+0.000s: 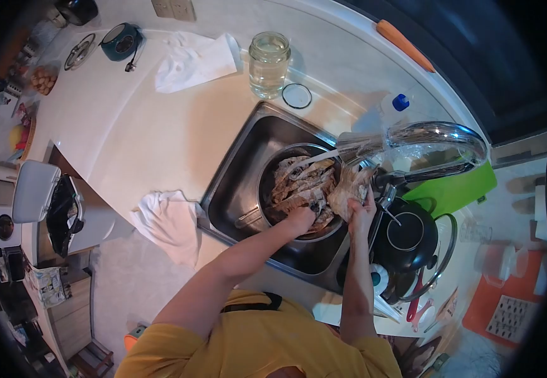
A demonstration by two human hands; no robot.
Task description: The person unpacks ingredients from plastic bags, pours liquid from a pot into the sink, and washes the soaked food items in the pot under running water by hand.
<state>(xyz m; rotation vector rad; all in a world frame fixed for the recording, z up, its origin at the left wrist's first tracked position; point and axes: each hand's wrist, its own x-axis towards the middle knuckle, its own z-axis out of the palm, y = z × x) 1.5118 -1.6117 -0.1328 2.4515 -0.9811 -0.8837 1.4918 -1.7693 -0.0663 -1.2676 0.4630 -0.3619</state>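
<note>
A round metal basin (262,200) stands in the steel sink (232,160), filled with wet, brownish strips (298,184) of what looks like fish or meat. My left hand (300,220) reaches into it from the near side, fingers curled down among the strips; what they grip is hidden. Over the basin's right side, my right hand (363,211) holds up a pale brown, crinkled piece (346,191), its kind unclear. From the chrome faucet (440,135) above, a thin white stream (314,159) runs down into the basin.
Right of the sink sit a black pot (405,233) and a green board (456,192). Behind it stand a glass jar (269,66) of clear liquid and its lid (296,96). White cloths (169,223) lie on the counter. An open bin (65,214) is at left.
</note>
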